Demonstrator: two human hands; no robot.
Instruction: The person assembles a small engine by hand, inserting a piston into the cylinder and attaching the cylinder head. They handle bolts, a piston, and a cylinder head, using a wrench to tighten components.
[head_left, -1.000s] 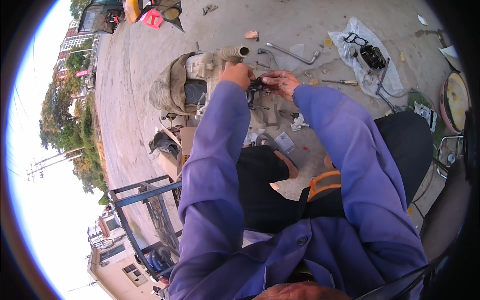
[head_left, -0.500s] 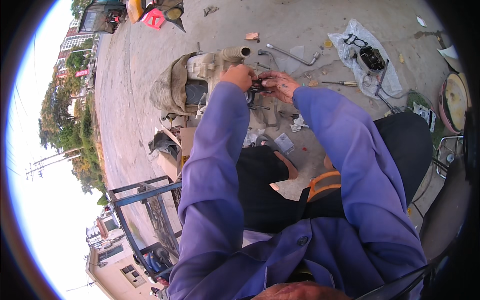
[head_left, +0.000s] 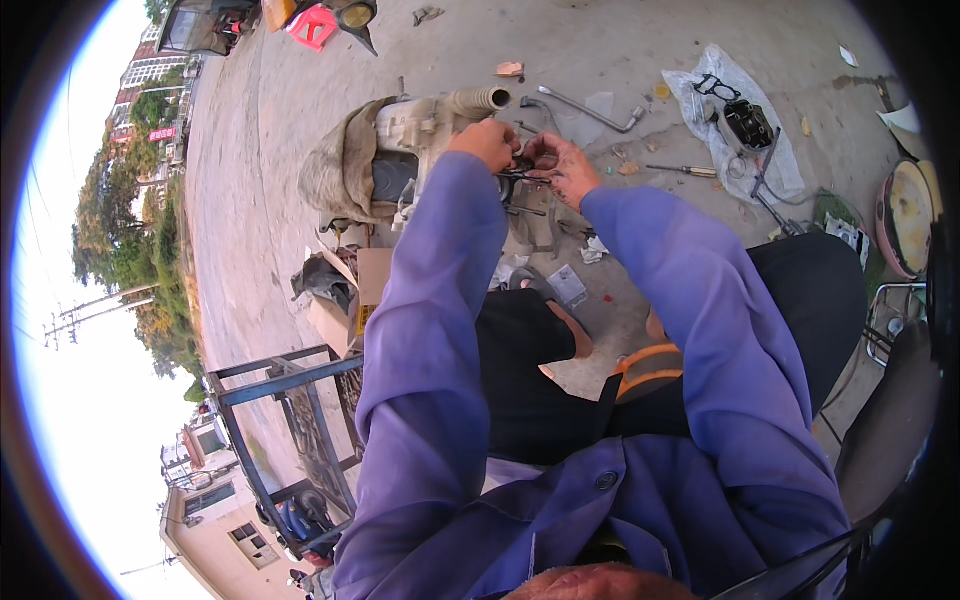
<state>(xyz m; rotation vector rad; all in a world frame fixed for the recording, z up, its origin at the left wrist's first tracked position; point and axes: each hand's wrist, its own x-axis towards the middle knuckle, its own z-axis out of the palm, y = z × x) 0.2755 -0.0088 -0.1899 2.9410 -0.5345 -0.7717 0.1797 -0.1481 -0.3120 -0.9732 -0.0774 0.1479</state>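
A greyish engine (head_left: 405, 125) with a ribbed hose stub (head_left: 480, 101) lies on the ground ahead of me, partly wrapped in a brown cloth (head_left: 340, 165). At its right side both my hands meet over a small dark part (head_left: 520, 172), whose kind I cannot make out. My left hand (head_left: 486, 144) curls with its back toward me, so its fingertips are mostly hidden. Bent inward, the fingers of my right hand (head_left: 563, 168) close on the dark part from the other side. Thin dark rods (head_left: 527, 210) stick out from the engine just below.
An L-shaped wrench (head_left: 592, 110) and a screwdriver (head_left: 683, 170) lie on the concrete. Farther right, plastic wrap (head_left: 700, 120) carries a dark cylinder block (head_left: 747, 127) and a gasket (head_left: 716, 87). An open cardboard box (head_left: 335, 300) and a blue metal frame (head_left: 270, 385) stand left.
My right hand has turned slightly, its fingers now more bent and raised over the dark part. My left hand remains beside it with little change. The whole view has shifted a little.
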